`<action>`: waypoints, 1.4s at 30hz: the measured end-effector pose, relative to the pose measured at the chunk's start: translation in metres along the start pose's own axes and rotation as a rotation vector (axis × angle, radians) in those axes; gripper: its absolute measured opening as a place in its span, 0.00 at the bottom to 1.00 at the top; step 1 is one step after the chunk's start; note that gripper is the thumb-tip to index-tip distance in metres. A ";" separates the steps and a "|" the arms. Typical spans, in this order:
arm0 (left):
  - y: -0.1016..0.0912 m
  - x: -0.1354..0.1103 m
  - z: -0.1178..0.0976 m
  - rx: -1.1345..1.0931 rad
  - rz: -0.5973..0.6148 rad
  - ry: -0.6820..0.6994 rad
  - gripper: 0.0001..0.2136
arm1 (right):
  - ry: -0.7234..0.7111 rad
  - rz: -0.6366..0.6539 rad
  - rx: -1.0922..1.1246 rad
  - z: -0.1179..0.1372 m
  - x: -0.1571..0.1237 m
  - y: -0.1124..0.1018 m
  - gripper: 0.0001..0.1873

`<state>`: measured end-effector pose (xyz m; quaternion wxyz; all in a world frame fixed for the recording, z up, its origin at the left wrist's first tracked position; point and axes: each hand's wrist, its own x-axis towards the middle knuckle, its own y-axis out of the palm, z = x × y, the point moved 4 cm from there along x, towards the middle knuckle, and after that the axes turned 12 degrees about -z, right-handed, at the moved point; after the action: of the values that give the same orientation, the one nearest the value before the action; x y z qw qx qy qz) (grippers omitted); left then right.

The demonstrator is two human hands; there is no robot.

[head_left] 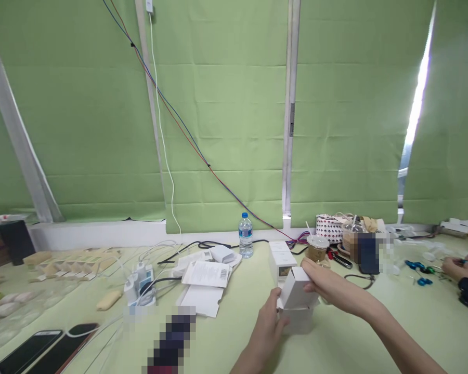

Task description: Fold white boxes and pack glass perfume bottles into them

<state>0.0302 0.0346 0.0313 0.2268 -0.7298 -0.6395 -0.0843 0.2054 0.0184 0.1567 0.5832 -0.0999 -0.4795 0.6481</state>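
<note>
A small white carton (299,291) is tilted between my two hands, near the front of the table. My right hand (331,284) grips its upper end, thumb and fingers closed around the edge. From the left side, my left hand (268,321) is closed on a lower white box part (298,320) directly beneath the carton. Whether the two white parts are one box or two pieces, I cannot tell. Just behind them stand white boxes (281,255), one with a small dark picture on its side.
Flattened white packaging (206,275) lies left of centre, by a water bottle (245,236). A plugged power strip (140,285) and phones (27,353) are at left. A drink cup (317,249) stands behind my right hand. Another person's hand (462,267) is at far right.
</note>
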 end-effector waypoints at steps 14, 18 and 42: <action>-0.001 -0.004 0.005 0.102 -0.023 0.055 0.32 | -0.051 0.008 -0.170 -0.005 -0.007 0.034 0.10; 0.000 -0.006 0.007 0.090 -0.033 0.046 0.34 | -0.062 -0.053 -0.194 -0.015 -0.015 0.058 0.14; -0.001 -0.011 -0.001 0.172 0.033 0.099 0.26 | -0.473 -0.650 -0.210 -0.058 -0.082 0.101 0.21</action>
<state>0.0274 0.0246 0.0281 0.3211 -0.7132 -0.6201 -0.0612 0.2034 -0.0082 0.0164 0.6178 0.1496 -0.6703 0.3830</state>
